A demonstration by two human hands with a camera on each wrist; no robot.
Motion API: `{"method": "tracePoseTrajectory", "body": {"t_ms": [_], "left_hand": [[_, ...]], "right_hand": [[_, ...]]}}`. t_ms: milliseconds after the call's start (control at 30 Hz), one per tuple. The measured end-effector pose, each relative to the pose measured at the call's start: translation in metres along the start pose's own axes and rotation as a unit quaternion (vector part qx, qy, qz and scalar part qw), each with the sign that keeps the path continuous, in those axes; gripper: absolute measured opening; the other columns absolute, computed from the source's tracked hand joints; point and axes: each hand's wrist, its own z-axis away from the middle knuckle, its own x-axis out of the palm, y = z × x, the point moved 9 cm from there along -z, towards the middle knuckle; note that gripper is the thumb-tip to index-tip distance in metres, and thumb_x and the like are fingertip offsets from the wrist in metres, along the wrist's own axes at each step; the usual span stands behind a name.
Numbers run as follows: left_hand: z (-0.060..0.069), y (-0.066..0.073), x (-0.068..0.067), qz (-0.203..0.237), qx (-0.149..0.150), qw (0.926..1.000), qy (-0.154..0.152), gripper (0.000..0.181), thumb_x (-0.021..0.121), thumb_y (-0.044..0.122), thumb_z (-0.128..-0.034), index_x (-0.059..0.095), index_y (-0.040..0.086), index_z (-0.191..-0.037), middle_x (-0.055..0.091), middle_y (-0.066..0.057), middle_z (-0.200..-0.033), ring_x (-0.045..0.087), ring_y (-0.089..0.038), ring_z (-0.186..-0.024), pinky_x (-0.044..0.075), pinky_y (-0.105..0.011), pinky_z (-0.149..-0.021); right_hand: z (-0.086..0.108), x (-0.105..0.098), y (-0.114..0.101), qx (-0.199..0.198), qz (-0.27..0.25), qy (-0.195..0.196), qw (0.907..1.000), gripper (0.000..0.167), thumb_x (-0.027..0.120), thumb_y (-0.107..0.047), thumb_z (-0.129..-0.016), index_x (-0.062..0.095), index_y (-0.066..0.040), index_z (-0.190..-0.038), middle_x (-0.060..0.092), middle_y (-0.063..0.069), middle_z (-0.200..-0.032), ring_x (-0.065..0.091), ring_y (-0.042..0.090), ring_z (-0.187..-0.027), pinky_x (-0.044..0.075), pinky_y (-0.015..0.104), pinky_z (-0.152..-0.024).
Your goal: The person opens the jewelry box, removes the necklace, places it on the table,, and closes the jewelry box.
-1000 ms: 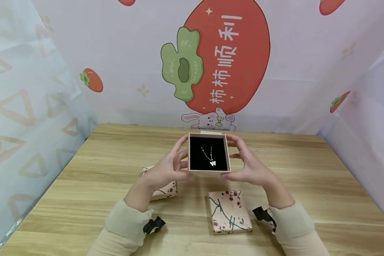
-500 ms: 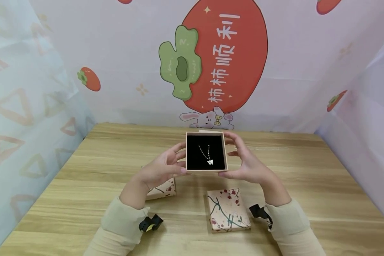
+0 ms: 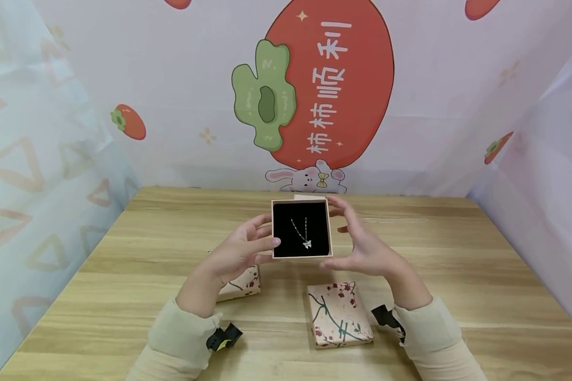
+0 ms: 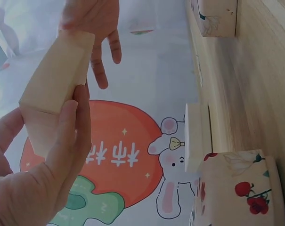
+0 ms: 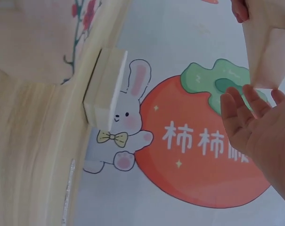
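Note:
Above the table, my left hand (image 3: 240, 251) holds a small open cardboard jewelry box (image 3: 329, 233), its thumb over the left rim and its fingers along the side. A silver necklace (image 3: 307, 244) with a butterfly pendant lies on the black lining. My right hand (image 3: 364, 243) is at the box's right side with fingers spread and extended; whether a fingertip touches the box is hard to tell. In the left wrist view the pale outside of the box (image 4: 57, 80) shows in my left hand. The right wrist view has my right hand (image 5: 262, 129) just below a box corner.
A blossom-patterned box or lid (image 3: 340, 315) lies on the table (image 3: 457, 275) in front. Another patterned box (image 3: 245, 286) is partly covered by my left hand. Behind stands a pale block-like box (image 5: 104, 89). A thin silver chain (image 3: 395, 220) lies at the back right.
The box has shifted slightly left and tilted more toward the head camera. My left thumb has moved up over its rim, and my right fingers have loosened from its side.

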Motion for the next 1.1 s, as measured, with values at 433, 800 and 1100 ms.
{"method": "tracePoseTrajectory", "body": {"t_ms": [433, 800, 1100], "left_hand": [[-0.002, 0.007, 0.01, -0.038, 0.018, 0.9991, 0.007, 0.078, 0.061, 0.007, -0.0949, 0.015, 0.009, -0.158, 0.03, -0.018, -0.16, 0.041, -0.041, -0.141, 0.039, -0.056, -0.112], [0.0, 0.015, 0.015, -0.091, 0.053, 0.9944, 0.008, 0.074, 0.061, 0.002, -0.0938, 0.022, 0.008, -0.156, 0.041, -0.02, -0.153, 0.055, -0.037, -0.128, 0.052, -0.044, -0.102], [0.001, 0.005, 0.016, -0.087, 0.019, 0.9959, 0.017, 0.077, 0.063, 0.001, -0.0931, 0.02, 0.007, -0.157, 0.04, -0.019, -0.155, 0.054, -0.039, -0.13, 0.052, -0.046, -0.101]], "right_hand": [[0.004, -0.007, -0.037, -0.05, 0.201, 0.101, 0.9731, 0.047, 0.062, -0.013, -0.097, 0.046, -0.005, -0.141, 0.041, 0.012, -0.152, 0.035, 0.031, -0.142, 0.035, 0.055, -0.114], [0.002, 0.003, -0.043, 0.009, 0.326, 0.086, 0.9413, 0.055, 0.07, -0.009, -0.09, 0.046, 0.004, -0.138, 0.042, 0.022, -0.147, 0.044, 0.042, -0.13, 0.044, 0.059, -0.105], [0.006, 0.008, -0.023, 0.111, 0.238, 0.017, 0.9647, 0.064, 0.072, -0.003, -0.085, 0.044, -0.008, -0.142, 0.03, 0.011, -0.153, 0.024, 0.041, -0.135, 0.029, 0.07, -0.1]]}}
